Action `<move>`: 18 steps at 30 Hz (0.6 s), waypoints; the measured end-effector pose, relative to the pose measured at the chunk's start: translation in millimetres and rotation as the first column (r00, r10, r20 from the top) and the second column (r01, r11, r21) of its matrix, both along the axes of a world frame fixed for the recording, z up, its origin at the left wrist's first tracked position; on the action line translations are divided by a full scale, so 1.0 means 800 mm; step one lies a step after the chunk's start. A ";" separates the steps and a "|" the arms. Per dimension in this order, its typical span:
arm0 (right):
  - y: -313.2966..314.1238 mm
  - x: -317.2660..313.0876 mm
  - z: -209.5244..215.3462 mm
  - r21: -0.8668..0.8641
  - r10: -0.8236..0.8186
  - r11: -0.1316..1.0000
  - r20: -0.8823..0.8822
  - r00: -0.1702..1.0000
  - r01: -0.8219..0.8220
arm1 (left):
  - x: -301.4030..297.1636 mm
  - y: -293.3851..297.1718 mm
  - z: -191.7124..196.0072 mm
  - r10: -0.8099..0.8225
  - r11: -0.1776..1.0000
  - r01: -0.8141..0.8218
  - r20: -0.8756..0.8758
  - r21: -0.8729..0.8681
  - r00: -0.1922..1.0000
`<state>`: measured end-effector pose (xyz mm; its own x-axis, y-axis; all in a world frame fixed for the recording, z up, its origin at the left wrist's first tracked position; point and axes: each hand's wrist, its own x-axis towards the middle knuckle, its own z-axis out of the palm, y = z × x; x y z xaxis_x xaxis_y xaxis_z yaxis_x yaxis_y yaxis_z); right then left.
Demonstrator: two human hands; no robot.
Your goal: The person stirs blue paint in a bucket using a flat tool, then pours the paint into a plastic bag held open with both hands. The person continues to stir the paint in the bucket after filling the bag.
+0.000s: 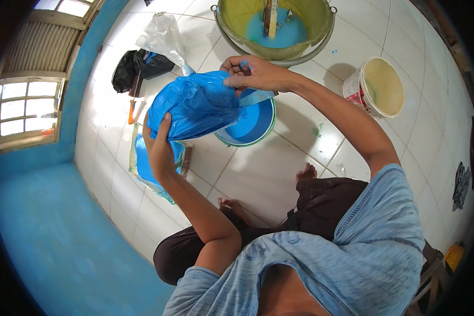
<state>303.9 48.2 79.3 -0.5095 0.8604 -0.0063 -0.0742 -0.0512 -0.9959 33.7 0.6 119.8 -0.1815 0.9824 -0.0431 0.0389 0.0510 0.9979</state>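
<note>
A bulging plastic bag point(192, 105), blue with what looks like paint, is held up between my two hands. My left hand point(162, 143) is closed around its lower left side, with the fingers partly hidden behind it. At the bag's upper right, my right hand point(255, 73) pinches the plastic, and blue smears mark its fingers. A clear, loose end of plastic hangs from the bag's right side over a small white bucket point(273, 124) with blue liquid inside. Below the bag, a plastic-lined tray point(186, 158) holds blue paint and is partly covered by my left forearm.
A large olive tub point(231, 31) with bluish liquid and an upright stick stands at the far side. To the right is a dirty white bucket point(361, 92). Black plastic bags point(152, 64), a clear bag point(163, 37) and an orange-handled tool point(131, 111) lie at left.
</note>
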 end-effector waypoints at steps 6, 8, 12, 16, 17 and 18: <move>0.004 -0.013 -0.006 -0.013 0.025 1.000 -0.056 0.998 -0.026 | -0.001 0.008 -0.049 -0.072 0.995 0.012 0.648 0.097 0.758; 0.002 -0.013 -0.006 -0.065 0.021 0.997 -0.102 0.995 -0.028 | -0.003 0.000 -0.062 -0.168 0.982 0.052 0.720 0.181 0.673; 0.007 -0.010 -0.015 -0.148 0.017 0.988 -0.196 0.980 -0.047 | 0.004 0.005 -0.070 -0.208 0.978 0.196 0.412 0.071 0.887; 0.004 -0.001 -0.005 -0.161 0.094 0.980 -0.158 0.983 -0.119 | -0.013 0.012 -0.071 -0.146 0.989 0.145 0.496 0.041 0.856; 0.003 -0.003 -0.004 -0.127 0.103 0.984 -0.151 0.983 -0.123 | -0.024 0.015 -0.080 -0.117 0.993 0.114 0.552 0.040 0.826; 0.002 -0.003 -0.007 -0.099 0.103 0.988 -0.138 0.985 -0.118 | -0.020 0.016 -0.079 -0.142 0.989 0.133 0.587 0.059 0.797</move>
<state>301.7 49.4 74.0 -0.6038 0.7968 -0.0210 -0.1929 -0.1716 -0.9661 17.7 13.6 56.8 0.0112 0.9965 -0.0830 -0.5498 0.0755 0.8319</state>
